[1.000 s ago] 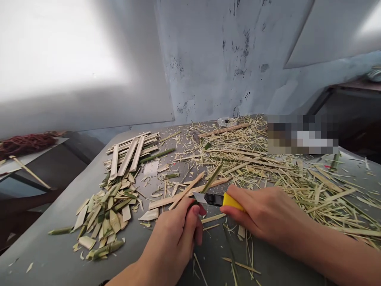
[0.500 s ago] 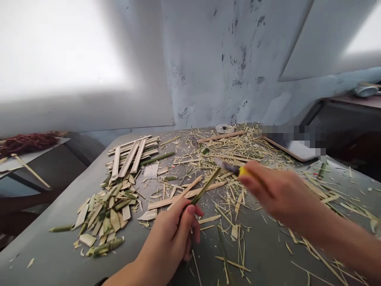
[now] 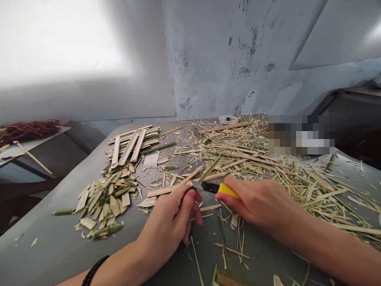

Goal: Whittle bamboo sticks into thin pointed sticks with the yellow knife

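Head view: clamping fingers of left hand (image 3: pixel 169 218) on green strip (image 3: pixel 210 169), of right hand (image 3: pixel 263 202) on yellow-handled knife (image 3: pixel 212 188)

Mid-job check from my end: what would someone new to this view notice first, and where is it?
Probably the yellow knife near the middle, held in the right hand, its blade close to the left hand, which grips a thin green strip. Next, the tangle of shavings spread over the table's right side, and the heap of short chips at left.
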The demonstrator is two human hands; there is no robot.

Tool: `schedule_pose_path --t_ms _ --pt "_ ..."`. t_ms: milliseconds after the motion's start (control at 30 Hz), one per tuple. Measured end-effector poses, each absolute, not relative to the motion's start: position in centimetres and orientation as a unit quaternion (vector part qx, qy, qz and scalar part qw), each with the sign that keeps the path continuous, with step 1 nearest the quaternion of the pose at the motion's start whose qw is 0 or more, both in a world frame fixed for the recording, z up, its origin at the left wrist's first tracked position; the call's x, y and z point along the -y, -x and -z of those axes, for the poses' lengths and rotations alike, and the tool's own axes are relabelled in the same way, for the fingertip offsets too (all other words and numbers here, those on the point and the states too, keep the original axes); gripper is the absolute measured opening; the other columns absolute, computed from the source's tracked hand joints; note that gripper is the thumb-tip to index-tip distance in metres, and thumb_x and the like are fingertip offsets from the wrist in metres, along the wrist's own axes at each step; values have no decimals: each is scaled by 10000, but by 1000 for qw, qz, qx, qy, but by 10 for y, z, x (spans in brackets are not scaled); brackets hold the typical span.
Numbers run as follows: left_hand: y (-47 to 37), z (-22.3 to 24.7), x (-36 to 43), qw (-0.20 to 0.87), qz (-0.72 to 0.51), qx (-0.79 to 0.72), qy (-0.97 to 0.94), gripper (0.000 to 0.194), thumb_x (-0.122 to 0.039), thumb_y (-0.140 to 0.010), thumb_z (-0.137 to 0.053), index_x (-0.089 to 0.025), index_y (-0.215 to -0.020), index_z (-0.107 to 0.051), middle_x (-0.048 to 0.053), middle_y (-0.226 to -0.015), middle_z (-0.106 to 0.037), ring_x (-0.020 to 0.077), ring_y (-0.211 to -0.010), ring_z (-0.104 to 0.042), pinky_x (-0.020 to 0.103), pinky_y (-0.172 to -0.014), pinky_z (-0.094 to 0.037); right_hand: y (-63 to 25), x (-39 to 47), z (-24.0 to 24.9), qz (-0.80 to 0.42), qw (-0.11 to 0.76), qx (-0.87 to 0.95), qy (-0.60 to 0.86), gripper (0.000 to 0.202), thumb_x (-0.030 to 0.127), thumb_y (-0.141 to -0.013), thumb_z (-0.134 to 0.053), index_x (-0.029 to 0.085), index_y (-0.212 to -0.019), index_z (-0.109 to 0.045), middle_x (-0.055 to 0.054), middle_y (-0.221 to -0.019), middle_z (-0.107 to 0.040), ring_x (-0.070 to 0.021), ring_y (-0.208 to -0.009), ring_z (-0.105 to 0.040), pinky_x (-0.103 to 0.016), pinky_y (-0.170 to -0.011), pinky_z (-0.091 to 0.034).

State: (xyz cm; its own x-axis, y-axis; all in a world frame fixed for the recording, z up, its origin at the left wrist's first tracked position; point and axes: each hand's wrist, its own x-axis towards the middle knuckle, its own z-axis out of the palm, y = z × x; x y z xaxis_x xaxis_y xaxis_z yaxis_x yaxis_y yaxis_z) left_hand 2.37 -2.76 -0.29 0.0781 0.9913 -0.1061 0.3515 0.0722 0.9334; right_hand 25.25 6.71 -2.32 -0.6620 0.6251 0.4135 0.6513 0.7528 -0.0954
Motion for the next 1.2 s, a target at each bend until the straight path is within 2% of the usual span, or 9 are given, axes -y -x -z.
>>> schedule_pose_path --t_ms 67,133,233,367,500,667,1000,1100,1200 --pt "-24 3 29 452 -357 -573 -583 350 -454 -1111 -351 -213 -958 -554 -35 -679 -670 55 -381 -492 160 -411 -388 -272 -91 19 31 205 874 440 663 734 -1080 -203 235 -861 -581 -10 -509 -545 -178 -396 -452 -298 -478 -146" --pt "-22 2 33 467 -357 -561 -583 379 -473 -1111 -337 -209 -957 -562 -29 -674 -673 50 -381 -496 153 -413 -378 -297 -115 8 55 227 827 511 650 735 -1074 -207 244 -755 -490 -4 -407 -407 -162 -340 -314 -306 -475 -125" --pt "-21 0 38 480 -370 -554 -570 413 -513 -1099 -344 -199 -968 -577 -15 -703 -684 44 -370 -505 152 -409 -369 -316 -127 -10 73 270 800 531 572 700 -1095 -241 253 -808 -454 1 -440 -432 -171 -374 -350 -298 -472 -178" --pt "-23 -4 36 476 -395 -567 -545 411 -530 -1078 -379 -190 -971 -584 3 -712 -694 57 -374 -524 156 -404 -368 -284 -93 -8 22 293 861 416 537 632 -1134 -261 238 -838 -475 39 -528 -517 -136 -409 -471 -266 -462 -291" --pt "-24 -3 35 470 -395 -574 -542 414 -529 -1081 -371 -188 -971 -580 10 -726 -698 57 -373 -513 162 -410 -367 -245 -56 9 -18 276 923 268 453 516 -1168 -311 218 -901 -523 50 -587 -573 -129 -430 -534 -290 -453 -264" --pt "-19 2 35 445 -368 -577 -577 390 -485 -1103 -352 -204 -956 -579 3 -770 -715 52 -389 -515 176 -447 -407 -245 -50 15 -19 233 936 263 442 513 -1171 -288 226 -919 -508 39 -617 -606 -161 -467 -592 -321 -459 -252" --pt "-17 -4 33 374 -341 -589 -630 335 -404 -1118 -359 -242 -935 -588 -35 -732 -739 74 -421 -571 193 -509 -477 -247 -58 19 55 252 928 267 461 555 -1156 -321 226 -905 -524 43 -588 -575 -162 -423 -521 -307 -445 -194" --pt "-17 -2 35 382 -345 -584 -627 340 -414 -1120 -363 -247 -938 -596 -30 -728 -756 87 -442 -620 195 -505 -491 -266 -86 17 42 249 899 357 567 643 -1131 -266 228 -871 -553 27 -547 -552 -153 -402 -459 -292 -455 -176" --pt "-15 -2 41 398 -350 -551 -645 356 -444 -1120 -370 -245 -971 -626 -8 -776 -794 102 -476 -692 199 -539 -536 -298 -118 5 60 281 835 469 536 634 -1124 -300 245 -806 -486 45 -444 -398 -147 -358 -327 -284 -452 -150"
